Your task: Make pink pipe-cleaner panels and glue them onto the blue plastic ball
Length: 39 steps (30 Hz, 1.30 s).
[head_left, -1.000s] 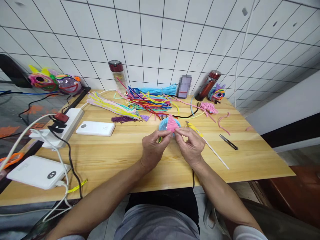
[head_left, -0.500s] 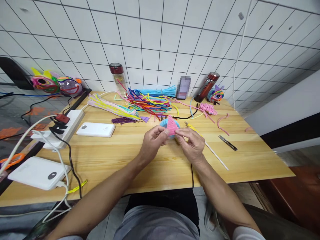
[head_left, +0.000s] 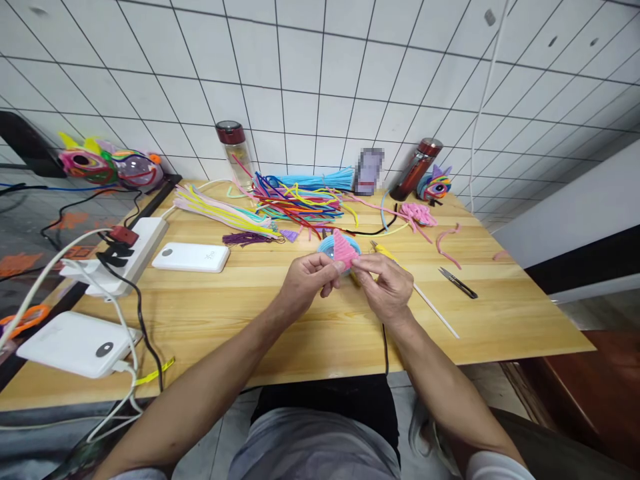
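A small pink ribbed triangle point(head_left: 344, 249) is pinched by its lower corners between my two hands, its point upward. My left hand point(head_left: 311, 279) has its thumb and index finger closed on the left corner. On the right corner, my right hand point(head_left: 385, 280) closes its thumb and fingertips. Just behind the triangle is a round light-blue coiled piece point(head_left: 327, 245), partly hidden by it and my fingers. A yellow glue gun point(head_left: 384, 251) lies beyond my right hand, with a white stick point(head_left: 436, 311) beside it.
Colourful pipe cleaners point(head_left: 300, 203) are heaped at the back, between a glass bottle point(head_left: 240, 157) and a red flask point(head_left: 417, 168). Small black snips point(head_left: 459, 283) lie right. A white power bank point(head_left: 191, 257), a power strip point(head_left: 143, 247) and cables are on the left.
The pink triangle has tilted slightly and shifted a little left between my fingers. The whole view has moved slightly; both hands keep their pinch.
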### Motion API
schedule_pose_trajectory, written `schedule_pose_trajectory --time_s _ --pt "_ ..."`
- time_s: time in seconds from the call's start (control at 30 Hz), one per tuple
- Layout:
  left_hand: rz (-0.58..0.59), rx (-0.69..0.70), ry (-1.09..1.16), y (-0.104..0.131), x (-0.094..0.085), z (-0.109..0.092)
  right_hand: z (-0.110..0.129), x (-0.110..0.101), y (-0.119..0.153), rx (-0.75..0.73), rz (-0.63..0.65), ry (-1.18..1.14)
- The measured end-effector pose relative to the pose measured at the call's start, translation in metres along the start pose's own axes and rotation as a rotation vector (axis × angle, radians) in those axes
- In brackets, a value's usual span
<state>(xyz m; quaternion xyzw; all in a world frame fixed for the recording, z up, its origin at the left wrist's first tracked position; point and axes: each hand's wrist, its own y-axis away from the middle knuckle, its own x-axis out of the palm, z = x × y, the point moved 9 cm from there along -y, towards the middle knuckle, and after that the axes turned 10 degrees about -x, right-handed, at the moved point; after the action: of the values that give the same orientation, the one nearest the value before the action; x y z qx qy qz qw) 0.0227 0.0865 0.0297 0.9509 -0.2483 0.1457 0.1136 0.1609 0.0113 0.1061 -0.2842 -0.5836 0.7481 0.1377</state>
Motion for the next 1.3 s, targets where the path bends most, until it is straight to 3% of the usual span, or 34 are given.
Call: schedule_pose_trajectory --time_s 0.2,0.4,0.67,0.73,0.83,0.87,0.97,1.03,1.17,1.3 --pt "0.005 -0.054 0.009 -0.001 -0.008 -0.01 -0.005 0.007 0.001 0.022 0.042 -0.05" --pt "0.067 -0.127 -0.013 -0.001 -0.006 -0.007 -0.006 0.011 0.002 0.052 0.106 -0.014" --pt "0.071 -0.085 -0.082 -0.004 -0.009 -0.008 -0.012 0.015 0.002 0.131 0.13 -0.028" --pt "-0.002 -0.033 -0.071 -0.008 -0.02 -0.014 -0.021 0.005 0.003 0.232 0.112 0.025" --pt "-0.159 0.089 -0.038 -0.014 -0.044 -0.028 -0.046 -0.03 0.018 0.538 0.075 0.179" --pt "-0.199 0.122 -0.033 -0.016 -0.05 -0.032 -0.054 -0.039 0.028 0.664 0.132 0.242" --pt "-0.29 0.175 -0.013 -0.022 -0.065 -0.039 -0.07 -0.051 0.065 0.998 0.529 0.471" --pt "-0.323 0.189 0.004 -0.025 -0.07 -0.04 -0.071 -0.055 0.086 1.146 0.744 0.615" --pt "-0.323 0.204 0.014 -0.031 -0.068 -0.04 -0.074 -0.05 0.106 1.282 0.897 0.734" --pt "-0.318 0.215 -0.022 -0.037 -0.061 -0.042 -0.086 -0.046 0.115 1.348 0.85 0.728"
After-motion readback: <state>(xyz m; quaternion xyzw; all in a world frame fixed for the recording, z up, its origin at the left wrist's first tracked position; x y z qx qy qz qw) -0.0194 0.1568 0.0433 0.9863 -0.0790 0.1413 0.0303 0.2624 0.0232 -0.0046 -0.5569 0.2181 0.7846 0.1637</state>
